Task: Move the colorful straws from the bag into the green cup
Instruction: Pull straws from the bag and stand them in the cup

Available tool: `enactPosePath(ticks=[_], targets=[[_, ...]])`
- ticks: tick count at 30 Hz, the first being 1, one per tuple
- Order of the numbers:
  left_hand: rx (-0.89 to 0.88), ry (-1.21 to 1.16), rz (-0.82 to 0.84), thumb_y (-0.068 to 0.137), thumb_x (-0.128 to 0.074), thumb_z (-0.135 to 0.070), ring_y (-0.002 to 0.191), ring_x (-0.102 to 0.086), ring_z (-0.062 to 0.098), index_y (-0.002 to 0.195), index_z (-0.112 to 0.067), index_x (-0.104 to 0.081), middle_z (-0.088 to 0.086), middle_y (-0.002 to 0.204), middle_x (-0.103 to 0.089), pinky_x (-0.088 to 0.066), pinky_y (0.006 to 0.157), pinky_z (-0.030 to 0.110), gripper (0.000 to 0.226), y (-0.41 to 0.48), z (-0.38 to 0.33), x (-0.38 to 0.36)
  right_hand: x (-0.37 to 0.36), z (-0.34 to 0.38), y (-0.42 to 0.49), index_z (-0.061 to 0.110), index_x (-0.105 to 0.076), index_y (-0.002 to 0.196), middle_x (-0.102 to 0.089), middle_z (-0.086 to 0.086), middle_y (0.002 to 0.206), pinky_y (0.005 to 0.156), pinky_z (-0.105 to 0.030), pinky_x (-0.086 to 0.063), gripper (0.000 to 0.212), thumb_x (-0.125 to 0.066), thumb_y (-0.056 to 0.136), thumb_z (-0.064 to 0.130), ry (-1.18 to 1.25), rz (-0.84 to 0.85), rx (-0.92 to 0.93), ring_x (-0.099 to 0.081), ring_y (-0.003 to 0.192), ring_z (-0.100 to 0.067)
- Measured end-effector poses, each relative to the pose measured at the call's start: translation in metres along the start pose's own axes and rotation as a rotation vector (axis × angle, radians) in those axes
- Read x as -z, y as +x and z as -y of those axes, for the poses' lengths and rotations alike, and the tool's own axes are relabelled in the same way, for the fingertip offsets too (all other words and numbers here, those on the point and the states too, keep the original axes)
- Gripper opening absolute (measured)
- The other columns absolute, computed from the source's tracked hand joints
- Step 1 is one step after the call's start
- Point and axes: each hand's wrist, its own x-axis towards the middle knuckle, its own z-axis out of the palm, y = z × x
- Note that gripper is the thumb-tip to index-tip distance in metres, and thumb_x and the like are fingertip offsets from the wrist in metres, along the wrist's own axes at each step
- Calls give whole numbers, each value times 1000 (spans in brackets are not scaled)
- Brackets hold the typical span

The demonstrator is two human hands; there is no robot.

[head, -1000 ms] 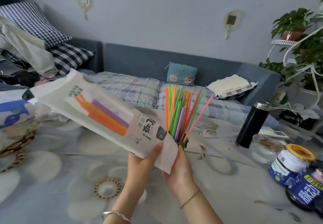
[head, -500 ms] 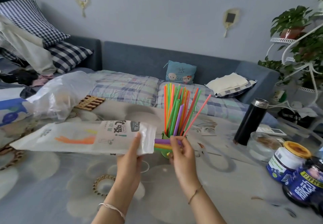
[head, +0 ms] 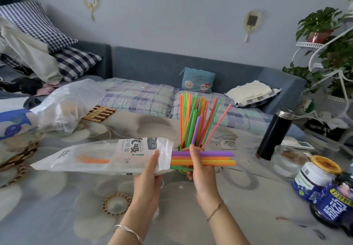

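Note:
My left hand [head: 150,170] grips the open end of the white straw bag [head: 99,156], held level above the table. An orange straw still shows through the bag's plastic. My right hand [head: 198,166] pinches a bundle of thick straws [head: 215,158], purple, orange, yellow and green, drawn out to the right of the bag's mouth. Behind my right hand stands the green cup [head: 180,148], mostly hidden, with several thin colorful straws [head: 194,120] fanning upward from it.
A black thermos [head: 275,134] stands at the right, with a glass bowl [head: 288,160] and two blueberry jars [head: 317,178] nearer. A clear plastic bag [head: 66,107] and a woven trivet [head: 99,113] lie at the left. A sofa lies beyond the table.
The bag dropped from a raised tilt to level. My right hand took hold of the thick straws at the bag's mouth and has pulled them well out to the right.

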Motion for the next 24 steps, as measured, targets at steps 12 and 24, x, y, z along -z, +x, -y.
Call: enactPosePath(ticks=[12, 24], targets=[[19, -119, -23, 87, -64, -18, 110, -64, 20, 128, -3, -57, 12, 127, -65, -58, 78, 25, 44, 9, -13, 1, 55, 97, 64, 16, -55, 67, -54, 9, 43, 32, -13, -28, 41, -40, 97, 39, 77, -177, 390, -41, 32, -1], [-6, -121, -8, 86, -65, -18, 107, -65, 18, 131, -6, -54, 10, 128, -65, -59, 75, 25, 49, 19, -14, 8, 32, 86, 118, -1, -58, 73, -40, 7, 44, 44, -18, -40, 55, -37, 95, 45, -658, 148, 531, -44, 35, -2]])
